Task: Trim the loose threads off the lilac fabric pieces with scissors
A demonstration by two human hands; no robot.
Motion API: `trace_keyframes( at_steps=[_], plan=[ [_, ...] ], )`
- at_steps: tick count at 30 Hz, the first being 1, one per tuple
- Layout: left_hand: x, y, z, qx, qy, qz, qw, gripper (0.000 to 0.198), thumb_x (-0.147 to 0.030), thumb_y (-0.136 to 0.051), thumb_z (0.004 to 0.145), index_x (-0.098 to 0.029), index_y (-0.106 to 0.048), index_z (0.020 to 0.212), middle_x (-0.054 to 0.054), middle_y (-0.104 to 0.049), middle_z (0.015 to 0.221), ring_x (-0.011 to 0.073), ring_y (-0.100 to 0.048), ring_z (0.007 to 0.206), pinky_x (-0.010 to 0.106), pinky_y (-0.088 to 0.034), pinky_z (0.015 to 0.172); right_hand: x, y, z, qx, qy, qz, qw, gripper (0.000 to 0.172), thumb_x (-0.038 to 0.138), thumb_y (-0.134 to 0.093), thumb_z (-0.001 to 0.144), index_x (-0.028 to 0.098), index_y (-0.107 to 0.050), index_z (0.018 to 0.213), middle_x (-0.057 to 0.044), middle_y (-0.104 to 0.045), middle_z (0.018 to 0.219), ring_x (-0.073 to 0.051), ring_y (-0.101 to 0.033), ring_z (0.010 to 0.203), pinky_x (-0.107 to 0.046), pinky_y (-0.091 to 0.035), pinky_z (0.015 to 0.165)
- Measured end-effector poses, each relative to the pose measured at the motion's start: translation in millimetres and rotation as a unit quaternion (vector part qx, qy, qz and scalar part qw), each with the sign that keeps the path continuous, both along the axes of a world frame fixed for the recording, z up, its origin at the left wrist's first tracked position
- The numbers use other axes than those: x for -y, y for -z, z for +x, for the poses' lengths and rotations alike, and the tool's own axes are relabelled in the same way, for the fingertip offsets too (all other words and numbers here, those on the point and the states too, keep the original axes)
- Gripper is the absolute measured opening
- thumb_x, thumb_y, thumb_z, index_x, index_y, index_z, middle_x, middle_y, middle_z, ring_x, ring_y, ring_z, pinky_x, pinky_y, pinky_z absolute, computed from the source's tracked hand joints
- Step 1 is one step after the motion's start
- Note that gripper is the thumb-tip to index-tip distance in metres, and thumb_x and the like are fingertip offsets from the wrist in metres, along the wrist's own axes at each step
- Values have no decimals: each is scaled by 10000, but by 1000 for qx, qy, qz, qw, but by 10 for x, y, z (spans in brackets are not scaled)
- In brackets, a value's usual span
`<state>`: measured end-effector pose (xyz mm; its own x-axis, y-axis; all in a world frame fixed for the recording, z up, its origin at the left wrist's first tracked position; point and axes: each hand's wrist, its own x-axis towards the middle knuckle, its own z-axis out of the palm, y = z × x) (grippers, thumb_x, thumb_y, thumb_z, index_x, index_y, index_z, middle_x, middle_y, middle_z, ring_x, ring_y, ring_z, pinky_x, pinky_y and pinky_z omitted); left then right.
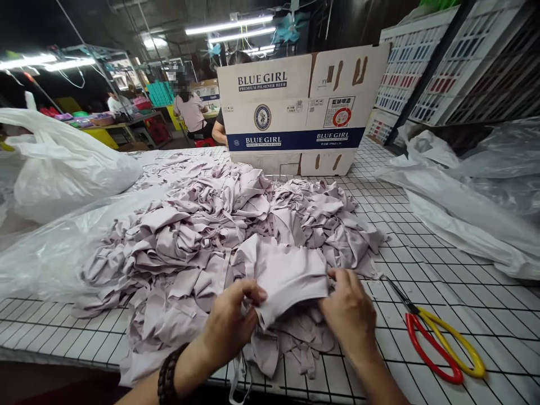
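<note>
Mauve cloth piece (291, 273), long axis crosswise, between left hand (228, 323) and right hand (351, 312); fingers of each pinching nearer end.

Upper carton panel (265, 82): I read "BLUE GIRL PREMIUM PILSENER BEER".
Blue band (295, 140): across it I read "BLUE GIRL" twice.
Square label (340, 112): I make out "藍妹啤酒" above a red ring (334, 118).
Smaller carton print (331, 144): too small for me.

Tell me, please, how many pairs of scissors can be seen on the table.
1 pair of scissors, with one red and one yellow handle, lies on the grid-patterned table, to the right of the right hand. More may be hidden under the fabric pile.
</note>
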<state>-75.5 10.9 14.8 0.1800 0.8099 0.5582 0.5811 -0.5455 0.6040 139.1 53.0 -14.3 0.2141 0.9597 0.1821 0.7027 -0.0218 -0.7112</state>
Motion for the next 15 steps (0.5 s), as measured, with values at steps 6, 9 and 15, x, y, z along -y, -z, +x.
trace_keyframes(
  at_steps=[6, 9, 15],
  plan=[
    [143, 385, -113, -143, 2, -58, 988, 454, 28, -438, 741, -190, -641, 1084, 46, -599, 790, 174, -595, 698, 280, -533, 635, -89, 81, 316, -213, 51, -37, 975, 265, 265, -592, 581, 203, -619, 837, -82, -663, 888, -258, -616, 821, -376, -510, 735],
    [113, 394, -137, -102, -13, -97, 990, 256, -62, -489, 792, -176, -681, 917, 88, -606, 874, 214, -604, 825, 332, -530, 723, -98, 116, 279, -352, 35, -84, 932, 332, 343, -635, 603, 211, -612, 907, -38, -694, 780, -230, -662, 749, -336, -542, 669],
    [-113, 76, -125, 262, -71, -321, 908, 200, -329, -514, 897, -177, -608, 806, 23, -645, 742, 170, -604, 709, 260, -481, 673, -183, -26, 253, -499, -41, -193, 844, 392, 376, -746, 608, 225, -660, 960, -20, -742, 789, -212, -700, 711, -311, -575, 629]
  ],
)
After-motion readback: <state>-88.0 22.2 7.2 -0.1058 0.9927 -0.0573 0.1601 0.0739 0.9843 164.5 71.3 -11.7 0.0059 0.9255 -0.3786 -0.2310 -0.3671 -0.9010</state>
